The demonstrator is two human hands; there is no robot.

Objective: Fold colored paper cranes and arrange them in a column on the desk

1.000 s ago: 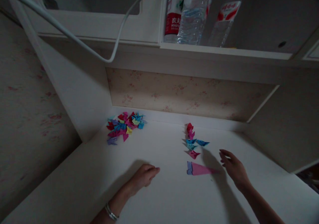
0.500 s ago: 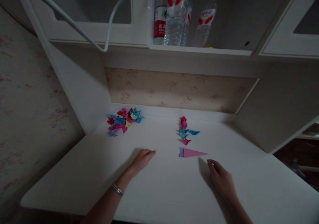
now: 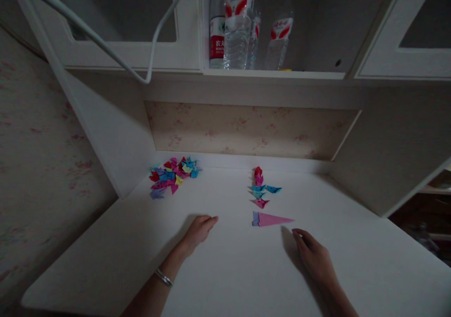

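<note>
A long pink paper triangle (image 3: 273, 219) with a lilac folded end (image 3: 255, 219) lies flat on the white desktop, its point to the right. Just below that point is my right hand (image 3: 313, 253), its thumb and forefinger curled together, with nothing visible in them and no contact with the paper. My left hand (image 3: 199, 232) rests on the desk to the left of the triangle, fingers curled in and apart from any paper. Above the triangle, several small folded paper pieces (image 3: 259, 190) in red, pink and blue stand in a short column, with a blue folded piece (image 3: 274, 189) beside them.
A heap of colourful folded papers (image 3: 169, 176) sits at the desk's back left. Overhead, an open cabinet shelf (image 3: 275, 73) holds several plastic bottles (image 3: 237, 40). A white bent tube (image 3: 105, 44) hangs in front at upper left. Side panels (image 3: 102, 124) bound the desk.
My view has tilted and turned slightly, so the scene sits a little lower and further left. Both hands keep nearly the same pose, and the papers lie as before.
</note>
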